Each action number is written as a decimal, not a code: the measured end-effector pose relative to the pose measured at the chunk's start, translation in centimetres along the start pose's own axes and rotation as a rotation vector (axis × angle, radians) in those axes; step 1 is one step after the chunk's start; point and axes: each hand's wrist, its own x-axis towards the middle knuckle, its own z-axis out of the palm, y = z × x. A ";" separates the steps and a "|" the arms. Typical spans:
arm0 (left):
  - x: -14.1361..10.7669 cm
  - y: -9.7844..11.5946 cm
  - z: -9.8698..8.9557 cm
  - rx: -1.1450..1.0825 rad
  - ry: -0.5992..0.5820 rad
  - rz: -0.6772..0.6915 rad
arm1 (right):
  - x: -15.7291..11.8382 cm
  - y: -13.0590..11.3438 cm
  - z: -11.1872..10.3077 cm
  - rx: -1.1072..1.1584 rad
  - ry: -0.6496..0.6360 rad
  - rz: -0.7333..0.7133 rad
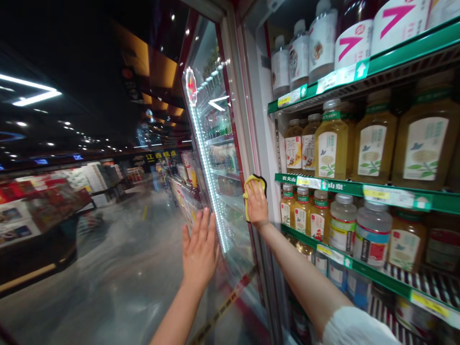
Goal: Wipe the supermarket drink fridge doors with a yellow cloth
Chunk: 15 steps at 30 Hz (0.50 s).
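My right hand (256, 203) presses a yellow cloth with a dark edge (260, 182) against the inner edge of the fridge's door frame (240, 120). Its fingers lie over the cloth, and part of the cloth is hidden under them. My left hand (201, 242) is raised with its fingers stretched out and holds nothing. It is in front of the glass door (224, 163), which stands swung out to the left; I cannot tell whether the palm touches the glass. Bright strip lights and shelves of bottles show in the glass.
To the right, fridge shelves with green price rails (359, 191) carry tea bottles (328, 143) and other drinks. A yellow-and-black tape strip (223, 311) runs along the floor. Blurred store displays (50, 196) stand at the left, beside a grey floor (136, 258).
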 end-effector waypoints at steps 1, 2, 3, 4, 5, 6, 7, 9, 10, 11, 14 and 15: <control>-0.2 0.1 0.1 -0.005 -0.003 0.005 | -2.3 0.4 0.3 -0.007 -0.020 0.007; -0.4 0.2 0.2 -0.013 -0.009 0.013 | -4.4 0.8 0.6 -0.011 -0.035 -0.001; -0.6 0.2 0.2 -0.021 -0.016 0.021 | -5.9 1.0 0.8 -0.008 -0.069 -0.025; -0.8 0.2 0.3 -0.026 -0.022 0.027 | -6.8 1.3 0.9 -0.008 -0.061 -0.020; -0.9 0.2 0.3 -0.026 -0.026 0.032 | -7.1 1.3 0.9 -0.006 -0.052 -0.022; -1.0 0.2 0.3 -0.024 -0.028 0.033 | -6.7 1.3 0.9 -0.004 -0.037 -0.021; -1.0 0.2 0.3 -0.020 -0.031 0.031 | -5.7 1.2 0.7 0.000 -0.018 -0.017; -1.0 0.2 0.2 -0.017 -0.037 0.028 | -2.5 0.6 0.2 0.008 -0.006 -0.021; -1.0 0.3 0.1 -0.017 -0.041 0.027 | -0.5 0.3 -0.2 0.009 -0.009 -0.021; -1.0 0.3 0.1 -0.018 -0.043 0.026 | 1.6 0.0 -0.7 0.009 -0.013 -0.019; -1.0 0.5 0.1 -0.021 -0.045 0.020 | 6.6 -0.9 -1.9 0.008 -0.010 -0.019; -1.1 0.5 0.1 -0.022 -0.046 0.018 | 7.7 -1.1 -2.1 0.012 -0.007 -0.018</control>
